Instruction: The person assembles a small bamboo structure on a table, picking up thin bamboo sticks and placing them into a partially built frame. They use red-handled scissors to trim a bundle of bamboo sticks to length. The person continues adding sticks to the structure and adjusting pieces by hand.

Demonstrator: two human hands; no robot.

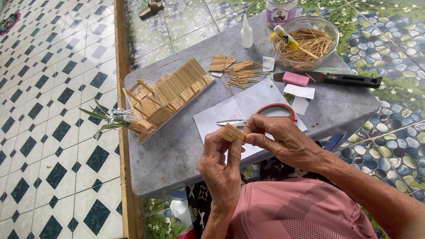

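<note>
Head camera is looking down at one small panel of glued sticks (231,132), held up over the grey table (177,150). The left hand (221,166) and right hand (283,139) are both pinching it with fingers tight together. Under it are lying one white paper (234,108) and one pair of scissors (265,114). One stick house (166,97) is sitting to the left, and one bowl of sticks (306,43) farther back.
</note>
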